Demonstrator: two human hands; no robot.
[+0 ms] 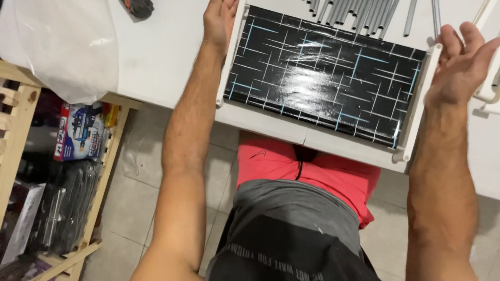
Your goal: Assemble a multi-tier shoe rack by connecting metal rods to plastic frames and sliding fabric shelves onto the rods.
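bracing black shelf panel [323, 78] btwn both hands; left hand [219, 21] flat on white side rail [230, 57], right hand [461, 60] fingers spreading wide, empty. pressing evenly keeps frame square. metal rods [354, 13] lying behind.

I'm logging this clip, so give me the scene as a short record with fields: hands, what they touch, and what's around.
left hand: left hand open, resting at the left white rail of the black panel
right hand: right hand open, palm at the right white rail, fingers spread
panel: glossy black with pale line pattern, flat on the white table
beyond panel: row of grey metal rods
table, far left: clear plastic bag
floor side: wooden rack holding boxed goods
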